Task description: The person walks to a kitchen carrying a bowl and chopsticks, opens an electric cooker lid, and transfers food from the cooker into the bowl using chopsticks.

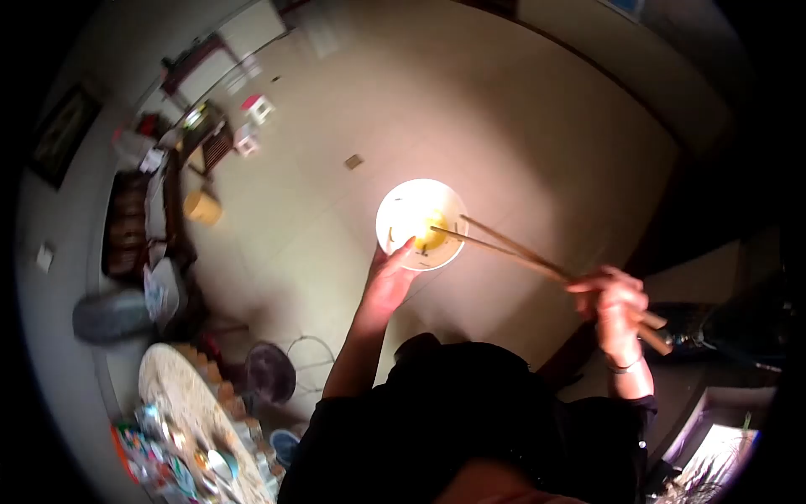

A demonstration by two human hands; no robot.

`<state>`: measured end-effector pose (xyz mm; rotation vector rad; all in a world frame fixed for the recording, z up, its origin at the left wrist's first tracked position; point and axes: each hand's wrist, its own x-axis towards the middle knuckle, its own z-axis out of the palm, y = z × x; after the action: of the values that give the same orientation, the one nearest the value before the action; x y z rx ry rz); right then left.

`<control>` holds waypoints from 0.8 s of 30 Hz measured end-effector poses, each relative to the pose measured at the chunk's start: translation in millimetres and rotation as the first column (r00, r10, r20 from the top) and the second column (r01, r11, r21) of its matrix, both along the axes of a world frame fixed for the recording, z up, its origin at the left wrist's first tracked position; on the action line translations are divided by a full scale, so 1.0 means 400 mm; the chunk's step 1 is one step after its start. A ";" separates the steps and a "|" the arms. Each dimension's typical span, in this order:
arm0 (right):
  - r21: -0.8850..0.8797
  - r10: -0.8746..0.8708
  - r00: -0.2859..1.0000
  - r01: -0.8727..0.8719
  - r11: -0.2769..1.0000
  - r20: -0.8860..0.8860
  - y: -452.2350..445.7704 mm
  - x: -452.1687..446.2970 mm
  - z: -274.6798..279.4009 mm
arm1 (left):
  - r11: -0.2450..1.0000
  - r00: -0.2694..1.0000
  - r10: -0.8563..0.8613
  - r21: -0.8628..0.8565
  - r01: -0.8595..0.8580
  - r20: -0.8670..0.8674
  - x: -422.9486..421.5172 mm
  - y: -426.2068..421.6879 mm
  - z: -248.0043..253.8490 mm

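Observation:
My left hand [393, 281] grips a white bowl [403, 202] by its near rim, with the thumb over the edge. Something yellow [434, 233] lies in the bowl, too glaring in the bright light to name, and small dark marks show on the inner wall. In my right hand [611, 304] is a pair of long wooden chopsticks [520, 254], fingers closed round their upper part. One chopstick tip reaches over the yellow stuff; the other is at the bowl's right rim.
Light tiled floor [311, 227] spreads beyond the bowl. At lower left stand a round marble-look table [168, 378] with packets and dishes, and a dark-topped stool [270, 372]. A brown sofa [128, 223], a yellow bin [202, 207] and a small stool [257, 107] are further off.

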<state>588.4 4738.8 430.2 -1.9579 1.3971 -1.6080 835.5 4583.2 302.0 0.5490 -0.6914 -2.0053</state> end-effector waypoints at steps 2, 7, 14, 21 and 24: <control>-0.065 -0.060 0.933 0.039 0.997 -0.354 -0.024 0.010 0.000 | 0.995 0.995 -0.093 -0.014 0.094 0.028 -0.104 -0.026 -0.007; -0.154 -0.229 0.734 0.169 0.974 -0.639 -0.184 -0.175 -0.058 | 0.935 0.934 -0.354 -0.003 0.354 -0.059 -0.475 -0.162 -0.029; -0.082 -0.279 0.477 0.393 0.916 -0.834 -0.402 -0.477 -0.094 | 0.676 0.680 -0.723 0.076 0.733 -0.123 -0.925 -0.357 0.011; -0.162 -0.386 0.373 0.509 0.845 -0.844 -0.498 -0.781 -0.091 | 0.471 0.472 -0.881 -0.022 0.882 0.031 -1.335 -0.431 -0.005; -0.088 -0.358 0.375 0.576 0.813 -0.855 -0.505 -0.911 -0.124 | 0.426 0.429 -0.898 -0.048 0.903 0.099 -1.472 -0.430 0.005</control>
<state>224.2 4536.7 380.4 -2.4308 2.5750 -0.4048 246.6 4411.0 304.1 0.1315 -1.3182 -2.9494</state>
